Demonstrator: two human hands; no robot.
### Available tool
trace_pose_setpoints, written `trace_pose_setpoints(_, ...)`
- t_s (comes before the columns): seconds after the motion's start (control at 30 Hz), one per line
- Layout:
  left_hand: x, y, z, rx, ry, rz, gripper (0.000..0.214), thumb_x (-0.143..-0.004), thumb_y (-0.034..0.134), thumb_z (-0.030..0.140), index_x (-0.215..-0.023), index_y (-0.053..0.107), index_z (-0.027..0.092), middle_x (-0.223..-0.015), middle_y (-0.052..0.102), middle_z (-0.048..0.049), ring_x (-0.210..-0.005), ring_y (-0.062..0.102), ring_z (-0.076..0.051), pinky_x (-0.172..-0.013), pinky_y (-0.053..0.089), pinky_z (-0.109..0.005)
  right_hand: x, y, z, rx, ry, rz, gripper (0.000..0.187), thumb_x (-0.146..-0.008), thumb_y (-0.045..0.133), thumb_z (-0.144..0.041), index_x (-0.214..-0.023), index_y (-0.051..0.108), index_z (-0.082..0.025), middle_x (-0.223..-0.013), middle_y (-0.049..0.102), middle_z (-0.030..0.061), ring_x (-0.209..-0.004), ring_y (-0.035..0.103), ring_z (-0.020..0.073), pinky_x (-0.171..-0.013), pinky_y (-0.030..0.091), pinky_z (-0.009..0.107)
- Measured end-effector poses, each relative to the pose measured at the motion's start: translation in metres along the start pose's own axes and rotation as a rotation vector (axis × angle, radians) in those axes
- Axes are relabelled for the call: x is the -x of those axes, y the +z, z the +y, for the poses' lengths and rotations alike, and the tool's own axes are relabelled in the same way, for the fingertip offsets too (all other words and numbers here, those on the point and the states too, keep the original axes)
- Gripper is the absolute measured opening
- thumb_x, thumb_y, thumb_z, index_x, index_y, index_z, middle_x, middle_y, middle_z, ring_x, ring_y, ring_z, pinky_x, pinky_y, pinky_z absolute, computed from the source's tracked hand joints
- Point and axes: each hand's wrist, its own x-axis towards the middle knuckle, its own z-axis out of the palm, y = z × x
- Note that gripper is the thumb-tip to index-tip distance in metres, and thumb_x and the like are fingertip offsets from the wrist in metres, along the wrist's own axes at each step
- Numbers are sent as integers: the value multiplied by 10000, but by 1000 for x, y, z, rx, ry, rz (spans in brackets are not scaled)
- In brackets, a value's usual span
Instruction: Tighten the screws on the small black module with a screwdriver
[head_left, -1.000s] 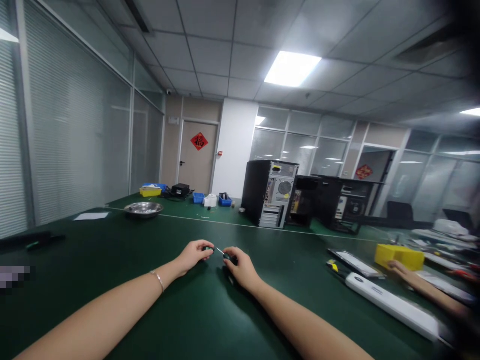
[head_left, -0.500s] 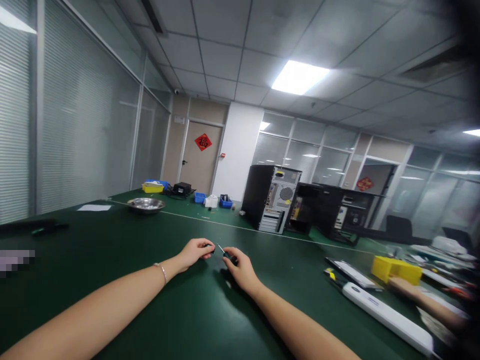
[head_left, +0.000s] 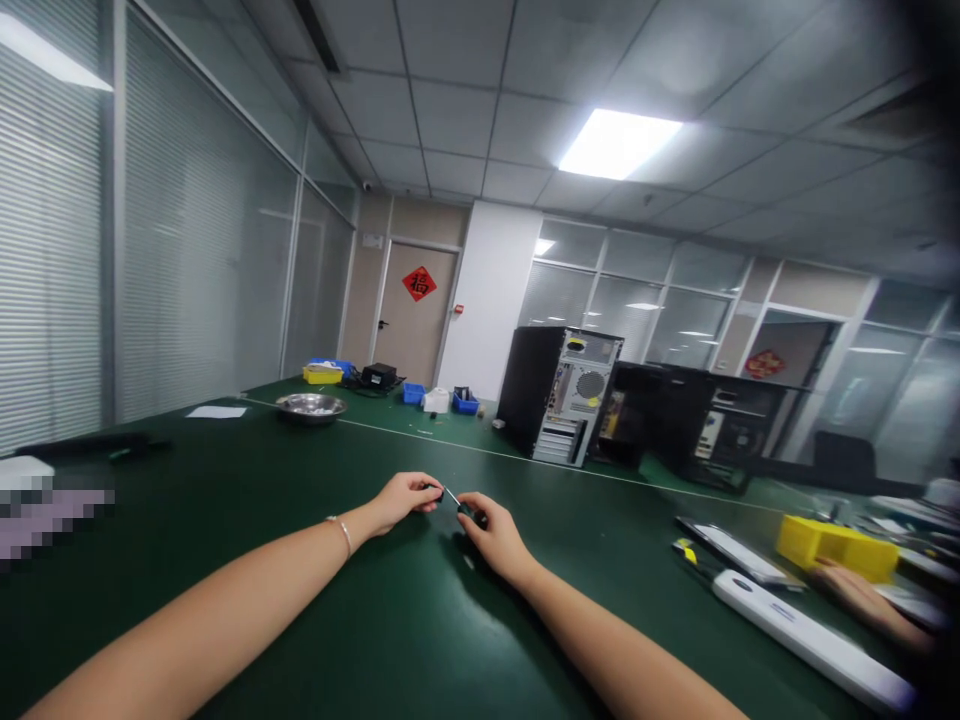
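Above the green tabletop, my two hands work close together. My left hand, with a bracelet at the wrist, pinches a small black piece whose exact kind is too small to make out. Closed around the dark handle of a small screwdriver is my right hand. The screwdriver's thin metal shaft points up and left, its tip right beside the black piece; whether they touch I cannot tell.
A metal bowl and white paper lie back left. A computer case stands behind my hands. At right are a long white device, a yellow bin and another person's hand.
The whole view has shifted, so the scene sits further right in the picture. The screwdriver tip appears slightly closer to the black piece. Both hands keep their grips.
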Motion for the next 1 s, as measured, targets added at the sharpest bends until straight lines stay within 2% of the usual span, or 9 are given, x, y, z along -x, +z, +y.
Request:
trace_pose_setpoints(0.17, -1, -1, 0, -31, -8, 0, 418, -623, 791, 427, -884, 687, 117, -682, 662, -29, -605, 596, -126, -653, 484, -277, 0, -1, 1, -7, -7, 7, 223, -819, 551, -247, -1005, 668, -209, -886, 681, 26, -722, 577, 163, -668, 463, 272)
trace_pose_setpoints(0.57, 4, 6, 3, -198, 65, -78, 296, -661, 749, 320, -872, 707, 117, -683, 659, -17, -607, 559, -125, -614, 435, -248, 4, 1, 1, 70, -56, 11, 236, -817, 564, -192, -1034, 652, -216, -939, 677, 23, -826, 599, 169, -758, 462, 282)
trace_pose_setpoints(0.67, 3, 5, 1, -208, 75, -65, 334, -681, 729, 339, -928, 703, 115, -701, 661, -20, -617, 559, -124, -628, 444, -251, 4, -1, 1, 69, -66, 34, 272, -816, 558, -181, -1078, 626, -212, -927, 660, 25, -827, 588, 169, -770, 457, 292)
trace_pose_setpoints(0.83, 0, 1, -5, -229, 76, -35, 378, -620, 775, 325, -923, 721, 104, -721, 682, -45, -618, 554, -130, -612, 440, -251, 3, -3, 1, 69, -78, 45, 269, -789, 587, -149, -1040, 653, -216, -926, 644, 29, -845, 571, 168, -806, 444, 302)
trace_pose_setpoints(1.0, -2, -2, -6, -208, 94, 15, 393, -624, 776, 326, -951, 714, 117, -709, 681, -41, -636, 563, -139, -629, 448, -257, 3, -2, 1, 81, -76, 29, 281, -786, 598, -143, -1043, 677, -226, -895, 641, 28, -821, 568, 166, -789, 443, 291)
